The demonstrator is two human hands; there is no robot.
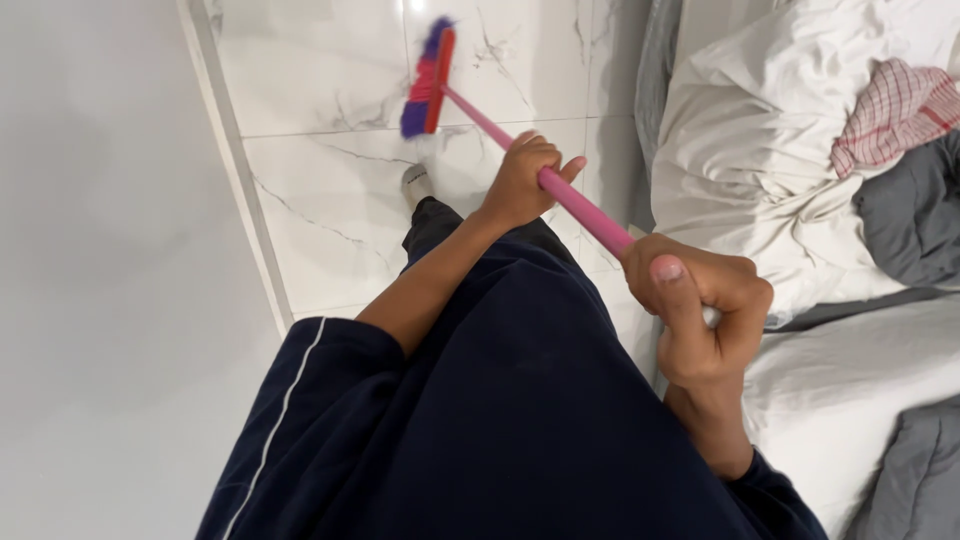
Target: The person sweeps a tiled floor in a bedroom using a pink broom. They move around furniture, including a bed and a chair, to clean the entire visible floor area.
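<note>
We look down over a dark navy garment with a thin white stripe as a person works a broom with a long pink handle (560, 190) across a glossy white marble-patterned tile floor (320, 200). The left hand (522, 180) is wrapped around the middle of the handle, fingers curled over it. The right hand (705, 310) grips the upper end nearer the camera, thumb laid along the top with the nail facing us. The handle slopes from the right hand away to the broom's red head with purple bristles (428, 80), which is blurred and sits on the tiles well ahead of the hands. A foot in a white sock (416, 183) shows on the floor just beside the left hand's wrist. To the right lies a bed with a crumpled white duvet (760, 150), a red-and-white checked cloth (895, 110) and a grey blanket (915, 210) on it.
</note>
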